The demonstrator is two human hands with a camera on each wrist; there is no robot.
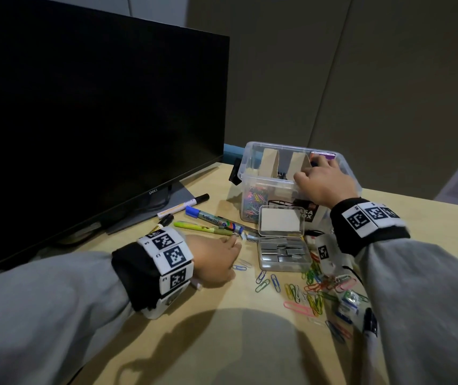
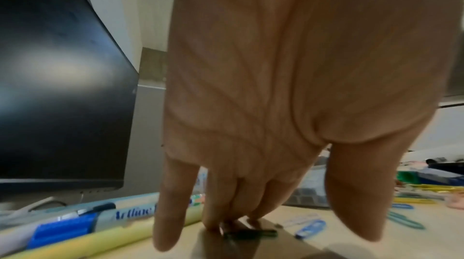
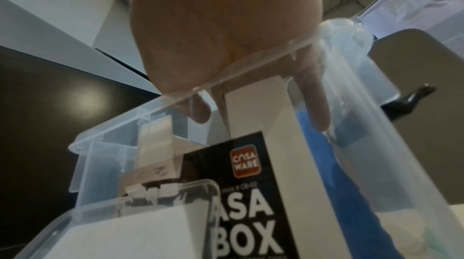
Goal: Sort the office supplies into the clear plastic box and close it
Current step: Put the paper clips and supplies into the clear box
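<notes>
The clear plastic box stands open at the back of the desk, split by cardboard dividers, with coloured paper clips in its left compartment. My right hand reaches over the near rim into the right compartment. Its fingers hang straight down beside a divider, and I see nothing pinched. My left hand lies low on the desk by the markers. Its straight fingertips press down at a small dark piece. Loose paper clips lie scattered in front of the box.
A black monitor fills the left. Before it lie an Artline marker, a yellow highlighter and a white marker. An open staple case sits before the box. A black marker lies under my right sleeve.
</notes>
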